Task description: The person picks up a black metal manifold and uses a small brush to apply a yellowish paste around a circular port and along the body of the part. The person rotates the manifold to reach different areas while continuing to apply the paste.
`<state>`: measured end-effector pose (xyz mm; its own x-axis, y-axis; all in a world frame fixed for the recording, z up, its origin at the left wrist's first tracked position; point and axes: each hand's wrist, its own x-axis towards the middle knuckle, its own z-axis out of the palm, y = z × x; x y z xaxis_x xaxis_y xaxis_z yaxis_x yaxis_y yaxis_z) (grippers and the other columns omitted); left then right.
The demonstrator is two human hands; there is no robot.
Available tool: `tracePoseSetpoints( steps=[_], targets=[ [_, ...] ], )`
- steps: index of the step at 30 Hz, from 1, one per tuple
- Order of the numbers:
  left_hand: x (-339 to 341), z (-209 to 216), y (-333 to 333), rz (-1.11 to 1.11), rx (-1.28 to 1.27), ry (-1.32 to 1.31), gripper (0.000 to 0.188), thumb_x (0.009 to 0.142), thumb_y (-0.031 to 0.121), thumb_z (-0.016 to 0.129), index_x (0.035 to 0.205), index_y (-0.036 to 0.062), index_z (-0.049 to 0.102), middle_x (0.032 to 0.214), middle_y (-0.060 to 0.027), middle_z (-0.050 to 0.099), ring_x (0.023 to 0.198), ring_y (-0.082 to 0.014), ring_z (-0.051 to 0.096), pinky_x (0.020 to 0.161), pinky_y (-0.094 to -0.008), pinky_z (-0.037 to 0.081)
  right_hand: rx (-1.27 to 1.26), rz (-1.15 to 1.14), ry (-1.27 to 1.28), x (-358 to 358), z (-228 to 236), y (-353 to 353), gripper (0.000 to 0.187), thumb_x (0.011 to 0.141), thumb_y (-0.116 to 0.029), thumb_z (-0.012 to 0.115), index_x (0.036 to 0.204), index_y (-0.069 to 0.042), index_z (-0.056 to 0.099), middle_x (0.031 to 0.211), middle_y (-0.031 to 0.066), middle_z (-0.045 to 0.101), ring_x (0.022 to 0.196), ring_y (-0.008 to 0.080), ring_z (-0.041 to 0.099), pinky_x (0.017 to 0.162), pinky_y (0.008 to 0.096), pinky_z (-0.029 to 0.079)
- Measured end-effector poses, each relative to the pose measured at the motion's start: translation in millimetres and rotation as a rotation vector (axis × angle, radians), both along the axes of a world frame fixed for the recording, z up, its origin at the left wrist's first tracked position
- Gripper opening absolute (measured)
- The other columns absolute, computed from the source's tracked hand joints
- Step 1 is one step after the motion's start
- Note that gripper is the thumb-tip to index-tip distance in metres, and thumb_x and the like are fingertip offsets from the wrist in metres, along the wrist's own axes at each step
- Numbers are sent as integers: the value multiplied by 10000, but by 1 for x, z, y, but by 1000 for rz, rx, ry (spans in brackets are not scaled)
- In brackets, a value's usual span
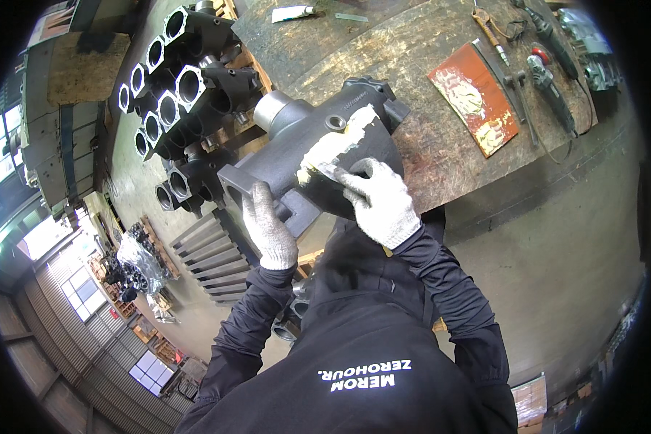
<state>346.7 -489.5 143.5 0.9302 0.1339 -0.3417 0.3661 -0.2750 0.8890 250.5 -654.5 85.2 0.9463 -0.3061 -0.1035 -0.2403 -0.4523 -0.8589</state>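
Note:
A large dark grey metal casting (296,148) lies on the edge of a worn wooden workbench (427,65). A pale cream filler patch (336,141) covers part of its upper face. My right hand (380,202), in a white knit glove, presses a small flat spreader against the lower end of that patch. My left hand (267,228), also gloved, rests flat on the casting's square flange at the near left, steadying it. Black sleeves run from both hands to the lower edge.
Several black cast manifolds (181,94) with round ports are stacked left of the bench. A red board smeared with filler (477,98), power tools (550,72) and a tube (291,12) lie on the bench. Grey ribbed parts (217,260) sit below; concrete floor at right.

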Motion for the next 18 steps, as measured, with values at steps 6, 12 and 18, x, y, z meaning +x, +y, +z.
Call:
tracePoseSetpoints(
  steps=[6, 12, 18],
  targets=[
    [-1, -1, 2, 2, -16, 6, 367, 1052, 360, 613, 1229, 38, 596, 1013, -32, 583, 926, -124, 543, 829, -300, 468, 14, 26, -35, -1, 12, 4, 316, 904, -109, 717, 1217, -142, 748, 1076, 98, 650, 1018, 305, 650, 873, 404, 533],
    [0, -4, 5, -6, -26, -41, 389, 1046, 363, 623, 1252, 35, 591, 1066, -54, 604, 967, -147, 566, 856, -318, 477, 259, -141, -5, -9, -2, -15, 301, 912, -83, 717, 1210, -113, 753, 1054, 113, 683, 946, 292, 698, 836, 350, 552],
    [0, -1, 6, 0, 12, -24, 406, 1050, 364, 612, 1271, 24, 590, 1118, -66, 622, 1027, -161, 586, 910, -325, 478, 123, -332, 188, -20, -63, -47, 283, 903, -162, 729, 1183, -158, 772, 1083, 128, 697, 997, 323, 699, 873, 398, 564]
  ],
)
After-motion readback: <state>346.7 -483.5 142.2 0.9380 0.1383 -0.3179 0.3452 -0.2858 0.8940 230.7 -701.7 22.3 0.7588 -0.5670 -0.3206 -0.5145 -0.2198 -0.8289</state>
